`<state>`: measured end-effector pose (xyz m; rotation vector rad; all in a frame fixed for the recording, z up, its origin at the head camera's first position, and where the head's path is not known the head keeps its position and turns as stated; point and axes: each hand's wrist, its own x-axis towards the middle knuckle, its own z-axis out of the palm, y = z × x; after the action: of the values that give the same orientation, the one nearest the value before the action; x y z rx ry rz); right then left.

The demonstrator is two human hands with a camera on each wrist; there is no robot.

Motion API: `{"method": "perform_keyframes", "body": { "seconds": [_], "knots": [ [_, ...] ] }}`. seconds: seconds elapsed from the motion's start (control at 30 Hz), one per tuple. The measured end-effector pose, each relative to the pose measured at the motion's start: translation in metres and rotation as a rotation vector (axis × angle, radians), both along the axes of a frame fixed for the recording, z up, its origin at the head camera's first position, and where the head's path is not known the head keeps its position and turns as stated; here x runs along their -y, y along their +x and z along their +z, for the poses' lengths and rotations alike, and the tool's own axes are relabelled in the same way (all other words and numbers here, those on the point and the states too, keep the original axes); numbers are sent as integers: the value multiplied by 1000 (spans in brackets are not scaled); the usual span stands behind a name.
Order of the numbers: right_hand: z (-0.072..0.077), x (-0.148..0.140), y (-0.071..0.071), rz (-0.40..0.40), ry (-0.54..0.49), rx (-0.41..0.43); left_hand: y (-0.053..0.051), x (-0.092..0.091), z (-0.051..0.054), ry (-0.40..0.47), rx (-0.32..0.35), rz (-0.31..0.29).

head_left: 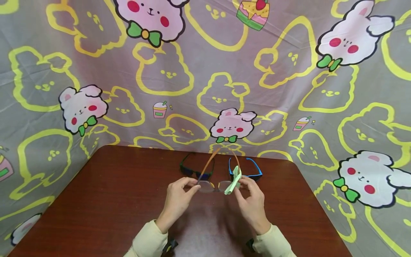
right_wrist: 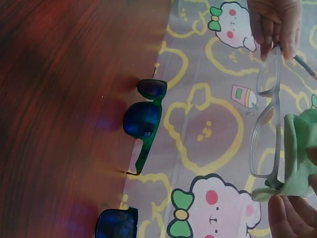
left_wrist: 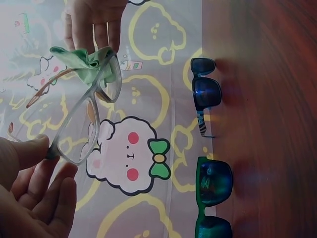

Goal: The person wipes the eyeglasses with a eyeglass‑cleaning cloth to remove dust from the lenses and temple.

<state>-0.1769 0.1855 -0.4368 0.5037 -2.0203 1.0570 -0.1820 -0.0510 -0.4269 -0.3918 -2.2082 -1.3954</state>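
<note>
Clear-framed eyeglasses (head_left: 206, 186) with brown temples are held up above the table between both hands. My left hand (head_left: 178, 200) pinches them at the left hinge corner, thumb against fingers. At the opposite end, my right hand (head_left: 252, 203) pinches a light green cloth (head_left: 236, 181) bunched over the right corner of the frame. In the left wrist view the cloth (left_wrist: 94, 67) drapes around the far rim and temple. The right wrist view shows the cloth (right_wrist: 299, 148) beside the near lens, with the fingertips partly hidden by it.
Behind the eyeglasses, green-framed sunglasses (head_left: 196, 174) and blue-framed sunglasses (head_left: 257, 175) with dark lenses rest on the dark red-brown table (head_left: 128, 200). A patterned curtain (head_left: 179, 107) with rabbit heads hangs at the table's back and sides.
</note>
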Motion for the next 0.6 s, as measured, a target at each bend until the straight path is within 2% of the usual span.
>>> {"method": "perform_keyframes", "body": {
  "seconds": [0.1, 0.23, 0.33, 0.43, 0.6],
  "knots": [
    [0, 0, -2, -57, -25, 14, 0, -1, 1, 9, -6, -17],
    [-1, -1, -2, -141, -77, 99, 1, -2, 1, 16, -17, -40],
    [-1, -2, -2, -153, -87, 153, 0, -2, 0, 10, -26, -46],
    [-3, -2, -2, -138, -77, 173, -1, -3, -3, -10, -46, -47],
    [-4, -2, -2, -156, -94, 206, -2, -4, -7, -72, -119, -36]
  ]
}}
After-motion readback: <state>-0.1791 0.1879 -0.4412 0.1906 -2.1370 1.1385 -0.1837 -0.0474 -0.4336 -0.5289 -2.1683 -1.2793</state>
